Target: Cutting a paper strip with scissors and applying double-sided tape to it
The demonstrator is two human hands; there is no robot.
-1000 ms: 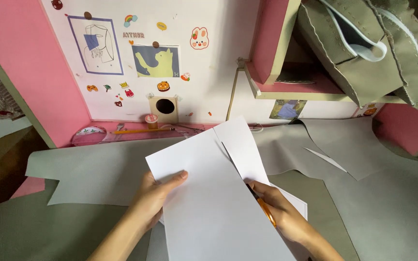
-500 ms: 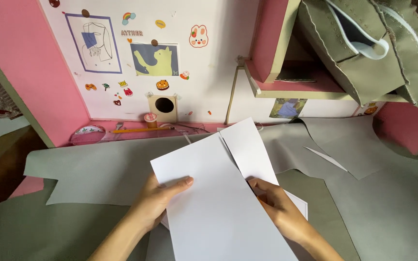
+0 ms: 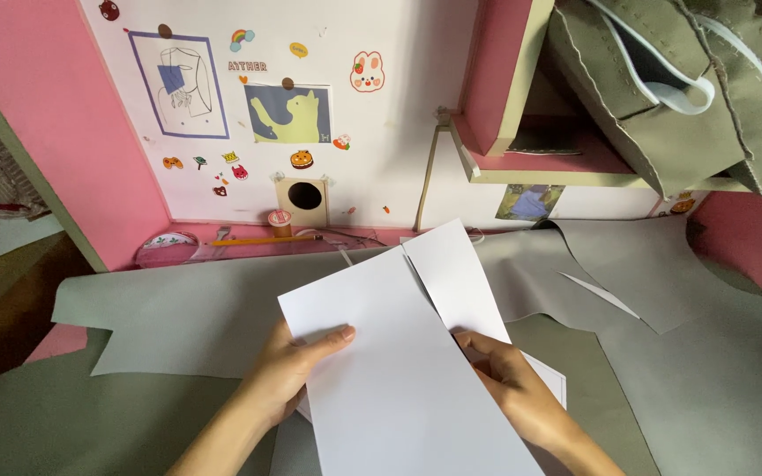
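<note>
The left hand (image 3: 288, 375) pinches the large white paper sheet (image 3: 399, 370) by its near-left edge; the right hand (image 3: 509, 383) grips its right edge, above the grey cut fabric piece (image 3: 187, 308). Uneven pulling could probably crease or shift the sheet.

Head cam, close, steep downward, facing desk (image 3: 169, 308) & wall (image 3: 390, 132).

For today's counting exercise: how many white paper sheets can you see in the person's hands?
2, maybe more. A large sheet lies on top under the left hand; a narrower sheet sticks out behind it by the right hand. Others may be hidden beneath.
</note>
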